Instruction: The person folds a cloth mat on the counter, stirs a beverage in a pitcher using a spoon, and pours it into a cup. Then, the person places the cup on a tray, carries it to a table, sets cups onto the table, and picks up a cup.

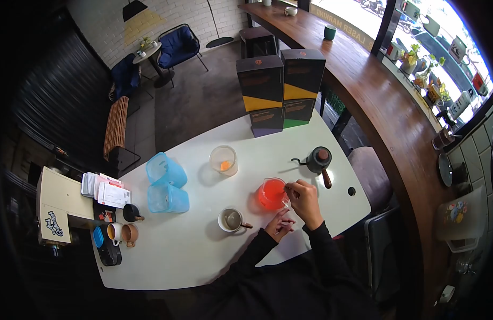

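A clear glass beaker point(271, 195) of red liquid stands on the white table. My right hand point(305, 202) is at the beaker's right rim, its fingers pinched together round something too small to make out. Just below the beaker, beside its handle, my left hand point(280, 225) has its fingers partly spread, with nothing visible in them. A white cup with a brown handle point(231, 219) stands to the left of my hands. Above it is a clear container point(223, 161) with something orange inside. Behind my right hand sits a dark grinder point(319, 159) with a crank and a wooden handle.
Two blue translucent containers point(168, 198) stand left of centre. Stacked black boxes point(282, 90) rise at the table's far edge. Mugs point(130, 233), a black cup point(131, 212) and papers point(111, 193) are at the left end. A wooden counter point(374, 96) curves along the right.
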`<control>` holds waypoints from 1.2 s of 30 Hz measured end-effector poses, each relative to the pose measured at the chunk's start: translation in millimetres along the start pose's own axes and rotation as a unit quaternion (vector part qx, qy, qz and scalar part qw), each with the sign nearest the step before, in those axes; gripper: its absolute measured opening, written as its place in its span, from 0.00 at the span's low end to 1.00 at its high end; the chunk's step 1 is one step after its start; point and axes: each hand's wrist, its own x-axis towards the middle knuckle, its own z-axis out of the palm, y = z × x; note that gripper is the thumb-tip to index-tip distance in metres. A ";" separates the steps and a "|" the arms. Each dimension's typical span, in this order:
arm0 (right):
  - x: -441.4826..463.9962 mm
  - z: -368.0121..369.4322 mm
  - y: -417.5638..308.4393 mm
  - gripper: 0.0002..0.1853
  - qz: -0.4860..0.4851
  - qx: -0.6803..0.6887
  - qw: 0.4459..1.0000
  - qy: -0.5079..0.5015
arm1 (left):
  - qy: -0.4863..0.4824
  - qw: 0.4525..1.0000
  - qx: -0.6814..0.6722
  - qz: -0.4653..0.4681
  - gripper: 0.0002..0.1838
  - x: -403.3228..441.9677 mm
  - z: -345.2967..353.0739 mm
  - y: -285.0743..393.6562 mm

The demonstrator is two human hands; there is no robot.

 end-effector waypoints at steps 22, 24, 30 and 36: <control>1.7 -11.1 -3.4 0.06 -0.103 -0.111 0.985 -0.079 | -0.010 0.999 0.032 -0.018 0.31 -6.7 2.5 15.2; 2.9 -4.1 3.0 0.06 -0.112 -0.110 0.987 -0.043 | -0.014 0.999 0.032 -0.019 0.31 -9.1 -0.4 15.8; 3.9 12.2 10.2 0.07 -0.110 -0.080 0.991 0.018 | -0.012 0.998 0.055 -0.005 0.30 -15.9 -5.5 5.3; -0.3 6.0 9.2 0.07 -0.121 -0.014 0.991 -0.053 | -0.013 0.999 0.050 0.013 0.29 -20.2 -7.6 4.6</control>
